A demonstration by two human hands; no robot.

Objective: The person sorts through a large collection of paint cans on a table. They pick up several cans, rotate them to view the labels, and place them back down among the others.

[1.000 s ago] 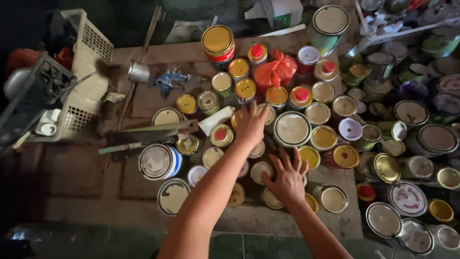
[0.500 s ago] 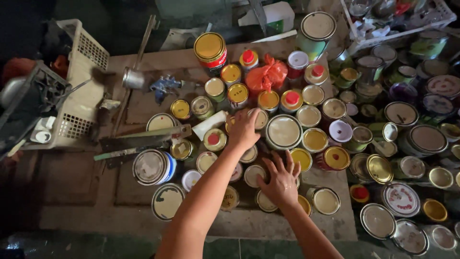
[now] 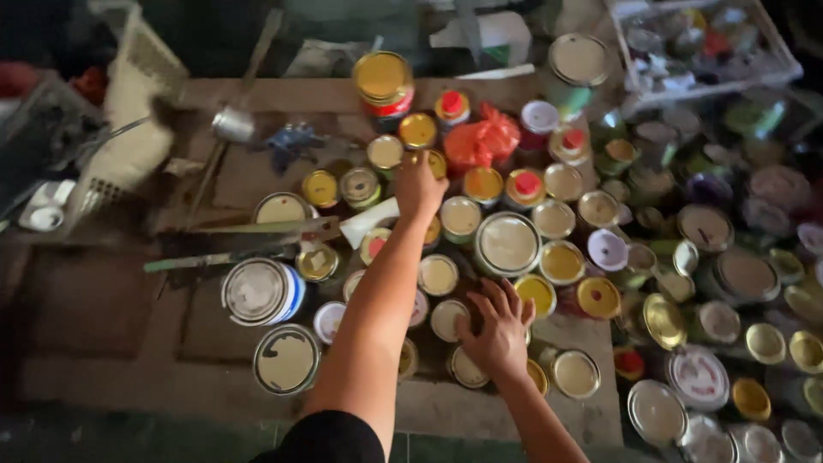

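Left hand (image 3: 419, 184) stretched out over the crowd of paint cans, fingers curled down around a small yellow-lidded can (image 3: 431, 163) near the middle of the wooden bench top (image 3: 103, 300); grip looks closed on it, though the fingertips are hidden. Just left of that hand, a small can with a grey-and-gold lid (image 3: 359, 185) and another yellow lid (image 3: 321, 188); just right, an orange-lidded can (image 3: 483, 183) and a crumpled red plastic bag (image 3: 482, 141).

Right hand (image 3: 498, 328) lower down, near the front edge, spread flat with fingers splayed across the cream lids of two small cans (image 3: 449, 319), pressing on them and clasping nothing. Beside it to the right, a yellow-lidded can (image 3: 537, 291) and a large cream-lidded can (image 3: 507, 243) further back.

Toward the left part of the bench, a big blue-sided can (image 3: 260, 291), a dark can with a pale lid (image 3: 286, 358), and a long green-handled tool (image 3: 227, 255) lying across. At the back edge, a tall red can with a gold lid (image 3: 382, 83). Off the left end, a white plastic basket (image 3: 129, 129). Many more cans massed past the right end.
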